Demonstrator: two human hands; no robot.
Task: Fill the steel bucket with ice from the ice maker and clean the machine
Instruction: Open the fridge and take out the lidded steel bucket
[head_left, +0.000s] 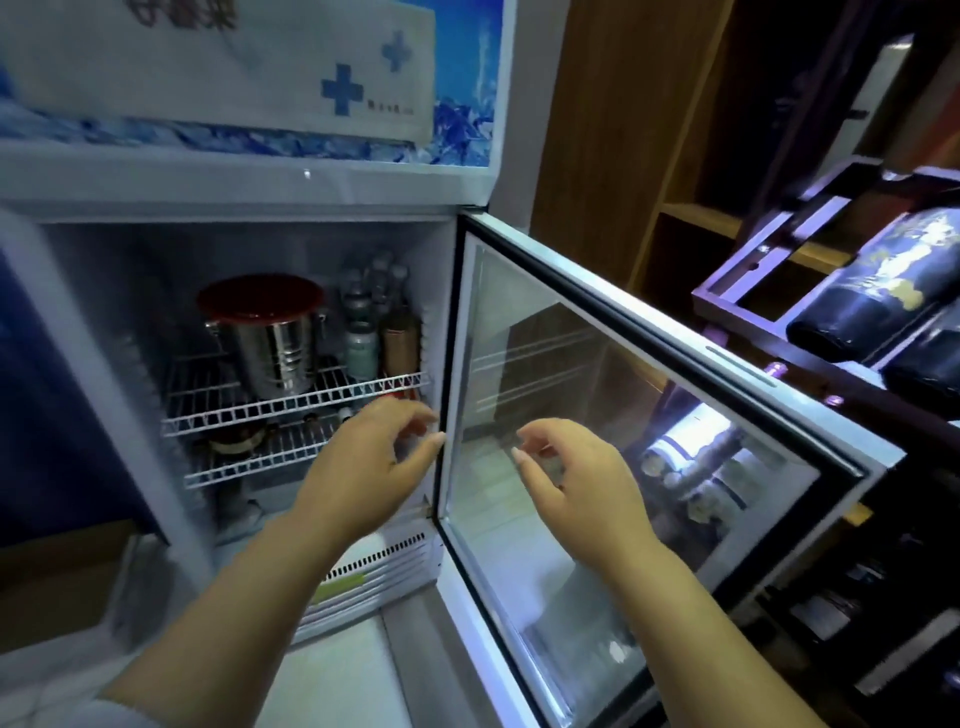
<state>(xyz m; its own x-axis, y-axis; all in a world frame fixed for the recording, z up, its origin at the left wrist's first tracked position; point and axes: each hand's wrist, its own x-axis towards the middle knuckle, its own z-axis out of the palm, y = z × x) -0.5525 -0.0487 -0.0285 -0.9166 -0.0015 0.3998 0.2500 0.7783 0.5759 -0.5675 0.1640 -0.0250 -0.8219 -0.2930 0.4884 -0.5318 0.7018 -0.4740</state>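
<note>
While empty, both hands: left hand (363, 457) and right hand (576, 467) half-open.

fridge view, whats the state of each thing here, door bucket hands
glass door: swung wide open
steel bucket: upright on the upper wire shelf, red lid on
bottles: standing beside the bucket
left hand: empty, fingers loosely curled, near the shelf front
right hand: empty, fingers curled, in front of the door glass
</note>
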